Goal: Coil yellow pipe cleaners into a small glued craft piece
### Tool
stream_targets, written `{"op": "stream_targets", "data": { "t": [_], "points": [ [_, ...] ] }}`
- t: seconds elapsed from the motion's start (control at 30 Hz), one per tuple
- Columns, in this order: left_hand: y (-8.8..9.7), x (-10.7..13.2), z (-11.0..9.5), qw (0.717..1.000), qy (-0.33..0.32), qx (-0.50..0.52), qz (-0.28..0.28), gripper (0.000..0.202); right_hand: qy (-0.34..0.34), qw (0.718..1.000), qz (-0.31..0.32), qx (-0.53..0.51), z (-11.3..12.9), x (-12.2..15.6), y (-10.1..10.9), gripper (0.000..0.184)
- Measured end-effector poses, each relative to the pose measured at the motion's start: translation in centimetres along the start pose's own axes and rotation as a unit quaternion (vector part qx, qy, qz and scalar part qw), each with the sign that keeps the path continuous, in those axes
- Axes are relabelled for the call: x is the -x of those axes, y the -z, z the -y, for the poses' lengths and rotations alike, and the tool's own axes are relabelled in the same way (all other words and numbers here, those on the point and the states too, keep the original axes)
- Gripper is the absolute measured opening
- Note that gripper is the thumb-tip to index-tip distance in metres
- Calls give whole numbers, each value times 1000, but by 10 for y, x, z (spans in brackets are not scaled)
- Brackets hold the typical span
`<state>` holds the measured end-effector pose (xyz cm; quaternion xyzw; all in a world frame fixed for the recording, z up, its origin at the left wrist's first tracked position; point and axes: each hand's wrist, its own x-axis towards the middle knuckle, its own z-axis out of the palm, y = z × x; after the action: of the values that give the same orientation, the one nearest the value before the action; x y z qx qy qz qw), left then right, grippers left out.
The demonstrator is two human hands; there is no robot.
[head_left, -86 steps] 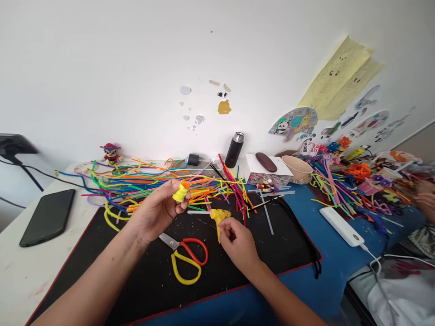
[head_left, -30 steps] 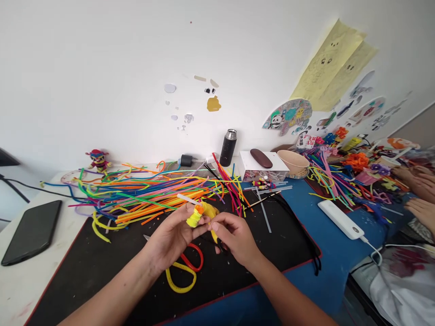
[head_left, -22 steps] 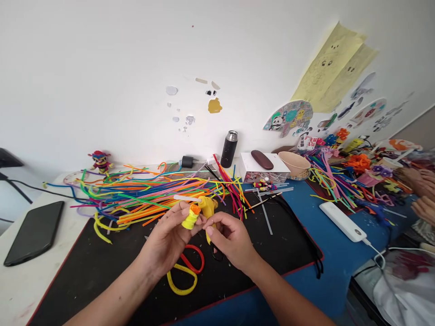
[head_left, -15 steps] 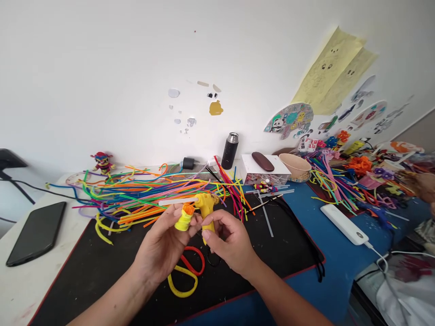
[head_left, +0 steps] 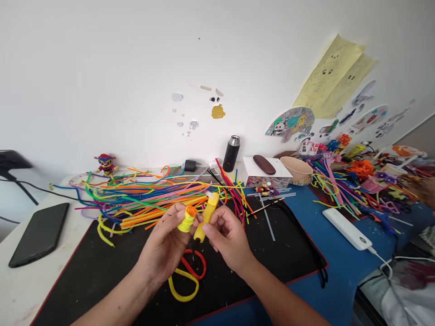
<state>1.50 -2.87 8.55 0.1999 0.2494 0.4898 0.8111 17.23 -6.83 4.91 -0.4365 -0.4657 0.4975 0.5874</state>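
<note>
My left hand [head_left: 165, 244] pinches a small tube of coiled yellow pipe cleaner [head_left: 185, 224], its orange inside facing up. Close beside it, my right hand [head_left: 233, 240] is closed on a yellow hot glue gun [head_left: 208, 213]. The gun's back end, with a whitish glue stick stub, faces toward me, while its nozzle is hidden. Below the hands, scissors with one yellow and one red handle [head_left: 183, 299] lie on the black mat [head_left: 112, 280]; their blades are largely out of sight.
A wide heap of colourful pipe cleaners [head_left: 142, 201] lies behind my hands. Further back stand a black bottle [head_left: 231, 154], a white box [head_left: 249, 174] and a beige bowl [head_left: 297, 170]. A phone [head_left: 40, 234] lies left, a white power bank [head_left: 346, 228] right.
The glue gun has turned in my right hand, so its back end and glue stick now point toward me rather than left. My left hand keeps the yellow coil nearly in place.
</note>
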Motion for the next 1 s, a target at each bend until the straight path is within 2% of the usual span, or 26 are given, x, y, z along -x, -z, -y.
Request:
{"op": "stream_targets", "data": {
  "t": [0.17, 0.37, 0.57, 0.77, 1.0],
  "points": [
    [2, 1, 0, 1000, -21, -13, -3, 32, -20, 999, -31, -1, -5, -6, -4, 53],
    [-2, 4, 3, 999, -17, -38, 23, 33, -22, 998, -4, -62, 2, -11, -8, 54],
    [-3, 9, 9, 993, -56, -88, 54, 27, -64, 994, -9, -84, -3, -14, -12, 58],
    [0, 7, 14, 988, -57, -114, 87, 24, -93, 995, -14, -44, -7, -14, -8, 60],
    [5, 3, 21, 986, -61, -130, 82, 23, -104, 994, -12, -20, -16, -16, -1, 61]
  ]
}}
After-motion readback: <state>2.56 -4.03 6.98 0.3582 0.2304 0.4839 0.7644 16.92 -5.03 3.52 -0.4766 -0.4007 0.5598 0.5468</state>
